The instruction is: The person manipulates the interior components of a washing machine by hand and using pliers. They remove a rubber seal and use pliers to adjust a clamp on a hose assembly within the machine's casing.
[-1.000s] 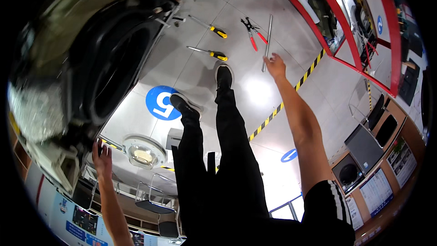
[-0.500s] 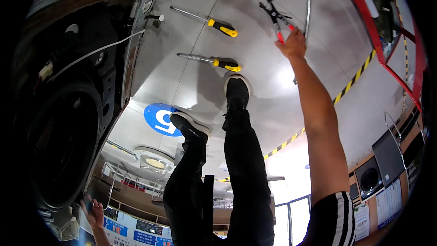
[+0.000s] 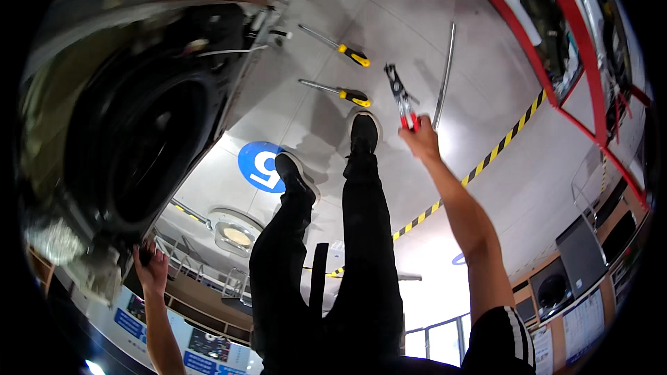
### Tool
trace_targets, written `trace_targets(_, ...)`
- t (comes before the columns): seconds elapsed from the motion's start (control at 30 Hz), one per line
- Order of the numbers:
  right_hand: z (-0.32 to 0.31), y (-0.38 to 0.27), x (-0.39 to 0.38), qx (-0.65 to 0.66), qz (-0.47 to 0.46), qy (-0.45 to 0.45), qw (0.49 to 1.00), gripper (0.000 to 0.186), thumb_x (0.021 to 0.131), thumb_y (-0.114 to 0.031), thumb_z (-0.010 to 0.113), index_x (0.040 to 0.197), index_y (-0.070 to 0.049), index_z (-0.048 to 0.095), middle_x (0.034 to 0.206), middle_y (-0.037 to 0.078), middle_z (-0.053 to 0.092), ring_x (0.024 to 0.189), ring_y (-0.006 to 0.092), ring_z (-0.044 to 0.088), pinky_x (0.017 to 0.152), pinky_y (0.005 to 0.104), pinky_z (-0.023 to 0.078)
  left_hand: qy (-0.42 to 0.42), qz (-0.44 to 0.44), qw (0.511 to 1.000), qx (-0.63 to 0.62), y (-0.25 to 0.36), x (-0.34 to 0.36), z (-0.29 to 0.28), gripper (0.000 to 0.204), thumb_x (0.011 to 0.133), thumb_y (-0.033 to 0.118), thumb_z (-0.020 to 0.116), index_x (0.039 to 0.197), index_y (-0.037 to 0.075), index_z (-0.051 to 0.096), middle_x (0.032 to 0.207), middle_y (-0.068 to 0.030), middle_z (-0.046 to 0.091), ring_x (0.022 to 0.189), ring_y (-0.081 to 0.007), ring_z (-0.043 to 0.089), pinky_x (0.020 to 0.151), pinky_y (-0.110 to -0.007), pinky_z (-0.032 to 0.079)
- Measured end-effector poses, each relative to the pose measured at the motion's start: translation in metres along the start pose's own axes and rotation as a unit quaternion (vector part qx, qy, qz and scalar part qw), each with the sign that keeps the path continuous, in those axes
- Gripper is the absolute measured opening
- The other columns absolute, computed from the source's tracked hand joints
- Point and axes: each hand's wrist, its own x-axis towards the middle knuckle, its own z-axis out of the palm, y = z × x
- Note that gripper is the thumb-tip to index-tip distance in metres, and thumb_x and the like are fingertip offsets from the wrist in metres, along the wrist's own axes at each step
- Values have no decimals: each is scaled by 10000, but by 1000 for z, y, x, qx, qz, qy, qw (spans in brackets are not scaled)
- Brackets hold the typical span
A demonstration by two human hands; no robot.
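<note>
In the head view, our right hand (image 3: 424, 142) grasps red-handled pliers (image 3: 399, 92), pointing ahead of it (likely stiff, middling-heavy, surest by the grips (image 3: 411, 123)). Our left hand (image 3: 153, 271) curls beside the washing machine (image 3: 82, 149); we can't tell whether it holds anything.

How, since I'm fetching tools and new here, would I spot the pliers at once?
Start at the red frame, upper right, then go left past the long metal bar. The pliers are in the person's right hand. Their red handles set them apart from the two screwdrivers nearby, whose handles are yellow and black.
</note>
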Motion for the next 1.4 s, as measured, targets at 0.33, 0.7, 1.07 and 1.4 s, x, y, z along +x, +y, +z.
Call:
trace_targets(0.33, 2, -83, -259, 42, -172, -189, 966, 286, 744, -236, 770, 831, -31, 590, 658, -2, 549, 583, 77, 486, 550, 255, 431, -77, -6, 995, -66, -15, 9, -35, 470, 864, 596, 493, 1024, 158, 550, 1074, -100, 594, 931, -259, 515, 929, -463, 380)
trace_targets(0.7, 124, -146, -417, -112, -341, -189, 914, 318, 777, -305, 734, 755, -28, 579, 583, 124, 590, 533, 246, 627, 520, 323, 471, -268, -81, 954, 107, -98, -70, -30, 627, 924, 487, 488, 1356, 54, 351, 1186, -137, 540, 1019, -217, 562, 893, -377, 462)
trace_targets(1.07, 160, -176, -467, -112, -323, -254, 905, 269, 894, -236, 598, 772, -4, 540, 572, 127, 575, 489, 225, 613, 461, 298, 450, -380, 17, 923, 64, -127, -126, -16, 291, 946, 170, 546, 1159, -25, 510, 929, -39, 604, 830, -75, 569, 748, -230, 469)
trace_targets(1.4, 158, -187, -479, -137, -337, -286, 886, 243, 870, -213, 635, 779, -8, 542, 564, 115, 563, 481, 206, 594, 459, 292, 439, -338, 75, 932, 106, -133, -138, -18, 232, 884, 134, 591, 1002, -6, 448, 794, -53, 565, 689, -90, 542, 592, -256, 438)
